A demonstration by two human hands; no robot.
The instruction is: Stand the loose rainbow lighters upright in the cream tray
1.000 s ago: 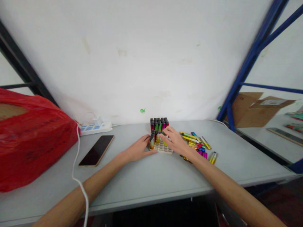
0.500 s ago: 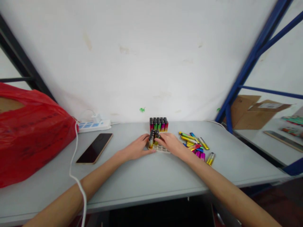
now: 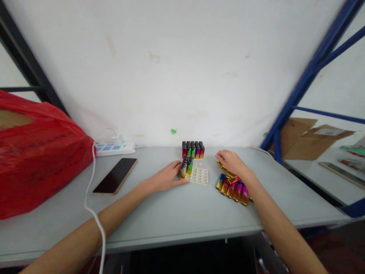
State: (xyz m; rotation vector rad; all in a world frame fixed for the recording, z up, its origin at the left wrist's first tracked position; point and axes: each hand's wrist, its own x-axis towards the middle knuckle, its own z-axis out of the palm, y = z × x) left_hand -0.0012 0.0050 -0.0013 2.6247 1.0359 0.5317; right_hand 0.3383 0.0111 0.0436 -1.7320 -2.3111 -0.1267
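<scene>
A white tray [image 3: 199, 176] of small round-cornered cells lies on the table. Several lighters [image 3: 186, 166] with black tops and shiny colour-fading bodies stand upright in its left columns. My left hand [image 3: 167, 177] grips the tray's left end, thumb along the front edge and fingers behind. To the right, my right hand [image 3: 232, 161] is over a pile of loose lighters [image 3: 232, 188]; its fingers are curled down and closed at a yellow lighter [image 3: 221, 166], partly hidden under them. Behind the tray stands a block of upright lighters [image 3: 193, 150] with red, green and purple bodies.
A phone [image 3: 115, 176] lies to the left, near a white power strip [image 3: 115, 148]. A red plastic bag [image 3: 42, 160] fills the far left. A white cable [image 3: 87, 205] hangs over the front edge. Blue shelf posts [image 3: 299, 83] and a cardboard box [image 3: 305, 140] stand at right.
My right hand has moved right, from the tray to the loose lighters. Another lighter now shows upright in the tray's second column. My left hand stays at the tray.
</scene>
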